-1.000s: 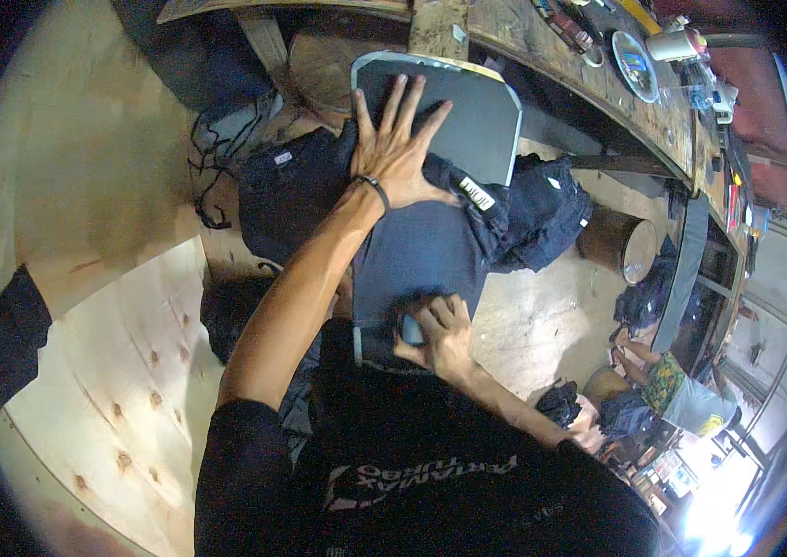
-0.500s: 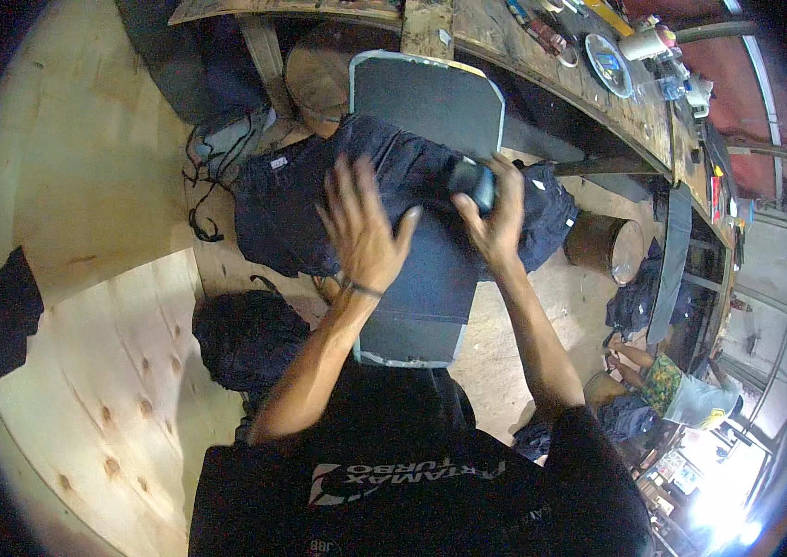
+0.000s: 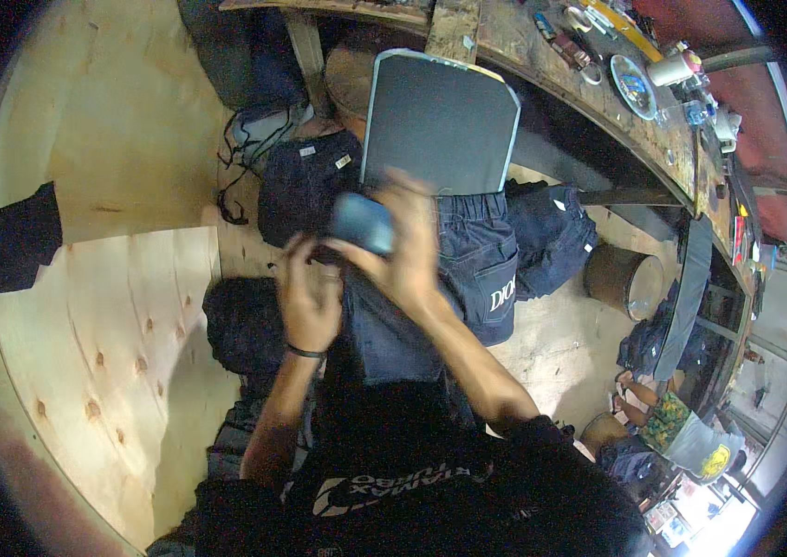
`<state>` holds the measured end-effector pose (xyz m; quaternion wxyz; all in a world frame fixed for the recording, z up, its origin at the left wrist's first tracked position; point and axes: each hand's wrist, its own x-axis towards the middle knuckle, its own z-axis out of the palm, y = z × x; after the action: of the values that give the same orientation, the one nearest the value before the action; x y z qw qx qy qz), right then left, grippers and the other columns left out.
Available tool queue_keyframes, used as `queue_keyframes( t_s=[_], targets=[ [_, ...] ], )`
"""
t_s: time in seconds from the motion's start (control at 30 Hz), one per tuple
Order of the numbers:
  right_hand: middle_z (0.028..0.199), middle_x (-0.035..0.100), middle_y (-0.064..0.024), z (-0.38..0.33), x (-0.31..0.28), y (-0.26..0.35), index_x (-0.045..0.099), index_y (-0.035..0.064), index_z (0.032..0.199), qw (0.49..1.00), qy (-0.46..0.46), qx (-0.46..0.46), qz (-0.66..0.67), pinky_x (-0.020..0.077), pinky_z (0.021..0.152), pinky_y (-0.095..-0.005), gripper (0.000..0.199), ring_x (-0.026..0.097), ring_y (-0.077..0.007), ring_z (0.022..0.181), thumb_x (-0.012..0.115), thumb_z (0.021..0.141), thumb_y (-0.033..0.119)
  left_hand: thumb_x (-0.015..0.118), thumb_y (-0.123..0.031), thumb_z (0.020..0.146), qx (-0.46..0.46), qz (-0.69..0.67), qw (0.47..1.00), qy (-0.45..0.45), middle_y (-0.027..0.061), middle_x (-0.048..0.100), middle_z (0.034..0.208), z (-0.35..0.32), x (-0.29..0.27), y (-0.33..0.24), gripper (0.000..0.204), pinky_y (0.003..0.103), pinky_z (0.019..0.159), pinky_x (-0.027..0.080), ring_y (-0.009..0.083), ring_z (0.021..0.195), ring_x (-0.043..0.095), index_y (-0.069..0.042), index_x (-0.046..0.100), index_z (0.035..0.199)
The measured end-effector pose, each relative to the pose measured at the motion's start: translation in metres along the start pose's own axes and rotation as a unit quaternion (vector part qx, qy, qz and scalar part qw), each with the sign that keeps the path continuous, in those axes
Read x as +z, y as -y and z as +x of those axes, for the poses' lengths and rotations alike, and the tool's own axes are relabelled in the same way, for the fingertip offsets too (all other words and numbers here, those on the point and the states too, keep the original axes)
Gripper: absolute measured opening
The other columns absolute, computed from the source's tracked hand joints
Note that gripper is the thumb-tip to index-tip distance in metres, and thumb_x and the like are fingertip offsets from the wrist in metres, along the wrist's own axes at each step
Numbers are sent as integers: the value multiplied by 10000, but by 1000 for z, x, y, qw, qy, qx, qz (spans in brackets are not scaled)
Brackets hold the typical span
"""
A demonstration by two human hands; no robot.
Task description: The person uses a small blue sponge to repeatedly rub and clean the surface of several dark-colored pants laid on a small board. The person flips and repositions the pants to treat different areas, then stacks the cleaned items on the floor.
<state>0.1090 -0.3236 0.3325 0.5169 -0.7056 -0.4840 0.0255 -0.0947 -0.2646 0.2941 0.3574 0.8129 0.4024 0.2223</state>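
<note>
Dark denim trousers or shorts with a gathered elastic waist and white lettering near a pocket lie over the near part of a grey board with a pale edge. My right hand is closed round a rounded, blue-grey object, too blurred to name, above the garment's left side. Close beside it, my left hand has bent fingers at the left edge of the denim. Blur hides whether those fingers grip the cloth.
Folded dark garments lie left and right of the board. A wooden workbench with a bowl runs along the far side. A round wooden stool stands at the right; farther right sits another person. Plywood spans the left.
My right hand has swung left with the blue-grey object, beside my left hand. My left hand has moved down and left, fingers now bent. The garment has shifted nearer, showing its waistband and lettering.
</note>
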Motion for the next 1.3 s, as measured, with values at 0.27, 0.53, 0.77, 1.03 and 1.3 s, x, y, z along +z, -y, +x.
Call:
queue_keyframes(
  t_s=[0.27,0.53,0.77,1.03,1.3],
  targets=[
    [1493,477,-358,-31,-80,-121,536,54,1513,946,-116,165,-255,430,1154,-576,841,494,-538,1379,962,822,274,662,-756,912,-90,151,975,136,367,58,1763,115,94,-108,1299,796,1234,148,560,1639,52,5,-3,1728],
    [1227,660,-269,148,-89,-183,594,-45,1404,962,-168,70,-203,517,999,-497,782,654,-432,1114,918,860,414,733,-913,701,230,221,946,54,292,52,1800,239,141,-94,1453,835,1221,40,485,1669,25,-128,121,1759],
    [921,681,-163,46,-104,-104,747,-11,1032,983,15,37,-180,536,849,-473,443,637,-364,889,928,774,300,749,-978,569,178,215,954,108,280,49,1804,268,154,-104,1533,890,1174,31,492,1667,-1,-218,160,1764],
    [898,625,-129,-30,-82,-50,719,51,962,959,77,97,-253,473,786,-483,356,580,-349,865,902,737,258,741,-982,576,227,178,956,46,271,73,1800,266,164,-90,1479,896,1171,12,490,1665,11,-237,234,1748],
    [824,617,-122,-7,-70,-37,742,58,913,951,75,101,-282,479,734,-487,358,578,-348,783,921,689,272,748,-968,587,181,202,956,114,257,105,1800,272,158,-94,1456,873,1199,32,485,1663,46,-235,252,1743]
  ],
)
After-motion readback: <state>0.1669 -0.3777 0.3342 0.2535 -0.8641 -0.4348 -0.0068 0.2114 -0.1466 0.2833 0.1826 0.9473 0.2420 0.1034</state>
